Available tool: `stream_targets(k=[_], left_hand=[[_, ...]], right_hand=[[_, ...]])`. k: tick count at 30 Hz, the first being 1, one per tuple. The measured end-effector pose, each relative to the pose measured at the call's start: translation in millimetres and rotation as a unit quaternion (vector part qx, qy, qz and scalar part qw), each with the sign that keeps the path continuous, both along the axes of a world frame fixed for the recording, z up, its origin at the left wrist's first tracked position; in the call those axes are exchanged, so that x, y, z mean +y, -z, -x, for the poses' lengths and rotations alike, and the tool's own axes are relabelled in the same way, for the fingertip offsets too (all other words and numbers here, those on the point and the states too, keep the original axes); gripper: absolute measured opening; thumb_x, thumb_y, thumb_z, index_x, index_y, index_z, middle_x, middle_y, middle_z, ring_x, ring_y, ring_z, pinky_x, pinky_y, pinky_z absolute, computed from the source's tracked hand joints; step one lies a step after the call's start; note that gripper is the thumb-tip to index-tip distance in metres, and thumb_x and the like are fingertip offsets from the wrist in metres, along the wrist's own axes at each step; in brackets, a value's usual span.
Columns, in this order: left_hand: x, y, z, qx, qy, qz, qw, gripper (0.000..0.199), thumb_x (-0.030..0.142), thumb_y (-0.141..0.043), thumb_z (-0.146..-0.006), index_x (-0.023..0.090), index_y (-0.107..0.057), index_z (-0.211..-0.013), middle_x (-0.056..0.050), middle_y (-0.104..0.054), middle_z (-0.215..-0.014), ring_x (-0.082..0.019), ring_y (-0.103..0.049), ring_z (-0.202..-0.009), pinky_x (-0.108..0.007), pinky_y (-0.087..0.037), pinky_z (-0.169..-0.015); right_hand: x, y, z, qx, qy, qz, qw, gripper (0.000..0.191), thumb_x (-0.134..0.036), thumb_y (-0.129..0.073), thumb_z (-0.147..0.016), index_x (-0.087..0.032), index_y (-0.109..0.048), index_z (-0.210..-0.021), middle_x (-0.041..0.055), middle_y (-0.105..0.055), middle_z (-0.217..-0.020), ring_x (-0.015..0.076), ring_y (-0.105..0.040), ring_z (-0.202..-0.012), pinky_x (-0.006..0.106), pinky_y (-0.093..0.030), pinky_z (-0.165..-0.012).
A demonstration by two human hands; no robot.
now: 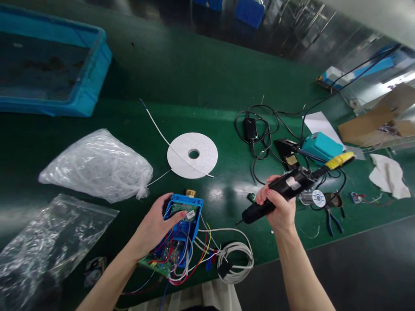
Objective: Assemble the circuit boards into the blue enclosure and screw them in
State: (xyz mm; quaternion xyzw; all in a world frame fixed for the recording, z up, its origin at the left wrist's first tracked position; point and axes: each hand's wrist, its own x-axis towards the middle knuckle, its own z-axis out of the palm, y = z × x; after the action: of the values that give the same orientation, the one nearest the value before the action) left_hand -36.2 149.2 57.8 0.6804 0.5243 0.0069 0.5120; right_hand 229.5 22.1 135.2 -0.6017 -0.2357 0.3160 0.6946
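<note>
My left hand [162, 222] is closed around the upper left of a blue electronics housing [198, 211], its thumb across a green circuit board [175, 210]. A brass fitting [190, 193] sticks out of the housing's far end. Red, yellow, white and blue wires spill from its open face, and a second circuit board [155, 264] hangs at the near end. My right hand [280, 207] grips a black electric screwdriver [269, 209], tilted with its bit pointing down left, apart from the housing. A coiled grey cable [235, 263] lies right of the housing.
A white reel [204, 151] sits mid-table. Plastic bags [100, 166] and a blue bin [97, 65] are on the left. To the right lie a power adapter [250, 128], a solder spool [313, 198], pliers [332, 222], a teal soldering station [324, 147] and a cardboard box [372, 125].
</note>
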Motion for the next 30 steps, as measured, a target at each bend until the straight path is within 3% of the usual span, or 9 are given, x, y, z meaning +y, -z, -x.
stream_targets(k=[6,10,13,18,26,30], left_hand=[[-1.6,-2.7,1.8,-0.097,-0.022,-0.049,0.994,0.071,0.049,-0.066,-0.075,0.029,-0.033,-0.134,-0.007,-0.041,-0.142,-0.025,-0.047,-0.124,-0.044,-0.04,-0.104],[-1.8,-7.4,4.4,-0.174,-0.009,-0.09,0.981,0.046,0.039,-0.067,-0.077,0.027,-0.048,-0.117,-0.004,-0.044,-0.139,-0.023,-0.048,-0.123,-0.046,-0.034,-0.108],[-2.6,-8.4,7.2,-0.221,-0.016,-0.075,0.972,0.028,0.035,-0.065,-0.079,0.024,-0.053,-0.102,-0.005,-0.047,-0.135,-0.022,-0.05,-0.121,-0.046,-0.035,-0.108],[-4.3,-7.6,12.9,-0.277,-0.03,-0.045,0.959,0.01,0.03,-0.057,-0.086,0.021,-0.057,-0.091,-0.006,-0.054,-0.123,-0.02,-0.052,-0.118,-0.04,-0.043,-0.101],[-4.9,-9.8,17.3,-0.27,-0.027,-0.076,0.959,0.011,0.025,-0.056,-0.087,0.021,-0.066,-0.088,-0.005,-0.058,-0.114,-0.017,-0.055,-0.109,-0.036,-0.04,-0.103],[-5.3,-11.5,18.2,-0.278,-0.026,-0.08,0.957,0.012,0.026,-0.056,-0.087,0.022,-0.067,-0.091,-0.004,-0.058,-0.115,-0.017,-0.056,-0.109,-0.036,-0.041,-0.103]], right_hand=[[-15.3,25.4,14.4,-0.045,0.084,-0.004,0.995,0.028,-0.021,-0.066,-0.067,-0.02,-0.053,-0.091,-0.0075,-0.054,-0.056,0.0116,-0.053,-0.045,0.028,-0.044,-0.05],[-17.5,31.8,18.8,-0.061,0.099,0.007,0.993,0.028,-0.018,-0.066,-0.066,-0.018,-0.054,-0.091,-0.0068,-0.057,-0.057,0.0122,-0.054,-0.044,0.03,-0.045,-0.051],[-18.2,29.4,20.7,-0.066,0.101,0.009,0.993,0.028,-0.016,-0.066,-0.066,-0.018,-0.055,-0.091,-0.0061,-0.058,-0.058,0.0129,-0.055,-0.045,0.03,-0.046,-0.052],[-10.3,9.8,21.5,-0.071,0.104,-0.033,0.992,0.028,-0.017,-0.065,-0.063,-0.018,-0.055,-0.088,-0.0065,-0.056,-0.054,0.0131,-0.053,-0.043,0.03,-0.044,-0.05],[23.6,-41.7,34.6,-0.09,0.139,-0.133,0.977,0.03,-0.018,-0.05,-0.057,-0.021,-0.055,-0.087,-0.0077,-0.048,-0.046,0.0108,-0.039,-0.038,0.026,-0.036,-0.043],[35.4,-61.6,47.8,-0.085,0.118,-0.172,0.974,0.027,-0.018,-0.049,-0.061,-0.022,-0.053,-0.087,-0.0076,-0.045,-0.049,0.0094,-0.034,-0.039,0.025,-0.032,-0.042]])
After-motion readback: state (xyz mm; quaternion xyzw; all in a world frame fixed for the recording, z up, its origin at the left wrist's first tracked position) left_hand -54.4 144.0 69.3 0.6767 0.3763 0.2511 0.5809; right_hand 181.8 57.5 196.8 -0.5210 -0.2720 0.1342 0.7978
